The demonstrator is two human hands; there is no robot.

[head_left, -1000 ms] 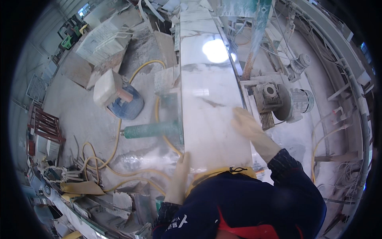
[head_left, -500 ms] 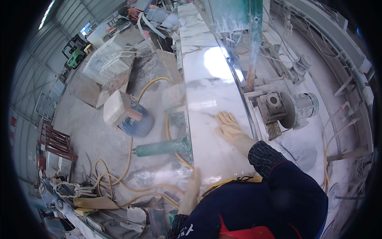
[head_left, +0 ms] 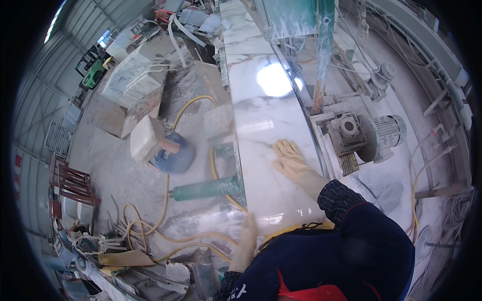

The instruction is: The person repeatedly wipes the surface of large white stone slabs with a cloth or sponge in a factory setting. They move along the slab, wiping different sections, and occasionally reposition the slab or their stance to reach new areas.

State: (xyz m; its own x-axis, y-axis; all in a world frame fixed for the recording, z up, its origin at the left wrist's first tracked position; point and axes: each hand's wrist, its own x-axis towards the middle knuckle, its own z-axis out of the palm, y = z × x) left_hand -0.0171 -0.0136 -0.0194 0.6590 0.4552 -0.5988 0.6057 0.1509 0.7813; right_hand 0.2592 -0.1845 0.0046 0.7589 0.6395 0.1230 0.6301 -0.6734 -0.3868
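A long, polished white marble slab (head_left: pixel 258 180) with grey veins runs away from my body on a narrow bed. My right hand (head_left: pixel 293 163), in a cream rubber glove, lies flat on its surface with the fingers stretched out. At the slab's near left edge rests my left hand (head_left: pixel 245 241), gloved alike. Its fingers point forward along that edge, seemingly straight, and the thumb side is partly hidden. Neither hand holds a loose object. A bright lamp reflection shows farther up the glossy stone.
A grey motor with gearbox (head_left: pixel 369 135) sits right of the slab, beside a rusty green post (head_left: pixel 324 65). Leftward are a green cylinder (head_left: pixel 206 188), a blue barrel (head_left: pixel 173 153), a yellow hose (head_left: pixel 165 205) and scrap pieces (head_left: pixel 145 281). A green forklift (head_left: pixel 94 72) stands far back.
The view has shifted slightly. Both hands keep nearly the same places, the right flat on the marble slab and the left at its edge.
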